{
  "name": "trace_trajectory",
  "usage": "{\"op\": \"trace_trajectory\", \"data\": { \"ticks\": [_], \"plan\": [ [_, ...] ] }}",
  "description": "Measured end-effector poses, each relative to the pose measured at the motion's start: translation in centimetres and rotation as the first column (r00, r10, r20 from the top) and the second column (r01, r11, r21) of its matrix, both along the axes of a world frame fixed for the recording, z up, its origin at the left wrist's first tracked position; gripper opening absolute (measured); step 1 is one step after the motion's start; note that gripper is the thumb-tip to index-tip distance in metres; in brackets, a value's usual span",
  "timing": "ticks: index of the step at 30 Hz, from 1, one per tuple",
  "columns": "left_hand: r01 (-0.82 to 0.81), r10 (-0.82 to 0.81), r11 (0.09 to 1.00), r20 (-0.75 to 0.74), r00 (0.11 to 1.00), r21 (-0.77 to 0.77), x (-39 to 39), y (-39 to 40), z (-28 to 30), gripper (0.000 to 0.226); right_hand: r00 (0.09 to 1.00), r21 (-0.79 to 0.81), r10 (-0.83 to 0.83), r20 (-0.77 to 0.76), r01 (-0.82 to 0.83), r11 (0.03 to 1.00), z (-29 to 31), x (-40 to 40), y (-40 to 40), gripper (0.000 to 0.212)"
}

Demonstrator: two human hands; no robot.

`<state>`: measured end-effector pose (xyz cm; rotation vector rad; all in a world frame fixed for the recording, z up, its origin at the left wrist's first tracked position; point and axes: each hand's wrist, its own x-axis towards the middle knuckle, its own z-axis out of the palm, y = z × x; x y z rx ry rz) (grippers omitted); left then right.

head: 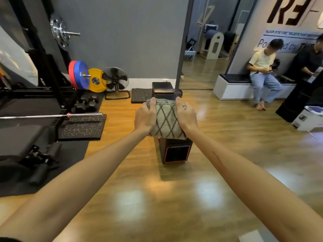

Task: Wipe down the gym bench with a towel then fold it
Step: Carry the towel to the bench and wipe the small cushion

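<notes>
A beige towel (166, 119) with a dark diamond pattern is folded into a compact rectangle and rests on top of a black box with red trim (176, 151). My left hand (145, 117) grips its left side and my right hand (186, 116) grips its right side, thumbs over the far edge. The black gym bench (19, 138) stands at the left, apart from both hands.
A barbell (52, 116), speckled rubber mats (82, 128), dumbbells, coloured weight plates (82, 75) and a floor fan (115, 79) crowd the left. Another black box (162, 88) sits behind. Two people sit on a white bench (232, 88) at the right. Wooden floor spreads in front.
</notes>
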<state>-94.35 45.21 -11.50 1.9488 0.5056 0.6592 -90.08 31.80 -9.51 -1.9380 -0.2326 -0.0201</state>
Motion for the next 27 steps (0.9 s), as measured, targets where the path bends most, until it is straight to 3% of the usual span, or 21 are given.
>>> {"op": "trace_trajectory", "data": {
  "ticks": [7,13,22,27],
  "plan": [
    [-0.09,0.09,0.995,-0.006,0.996,-0.036,12.4,-0.4,-1.5,0.055,0.992,0.013,0.111,-0.061,-0.111,0.994,-1.0,12.9,-1.0,0.05],
    [-0.114,0.115,0.992,0.013,0.993,-0.047,23.9,0.1,-2.7,0.051,0.953,-0.012,0.171,-0.248,-0.18,0.984,-5.7,27.1,0.4,0.108],
    [-0.097,0.096,0.995,-0.065,0.993,-0.012,43.2,2.6,-2.5,0.058,0.979,-0.008,0.083,-0.185,-0.086,0.996,-4.4,43.1,2.5,0.061],
    [-0.041,0.04,0.999,-0.134,0.99,-0.006,52.5,1.8,-2.2,0.057,0.979,-0.003,0.103,-0.173,-0.106,0.994,-5.7,53.0,1.6,0.053]
  ]
}}
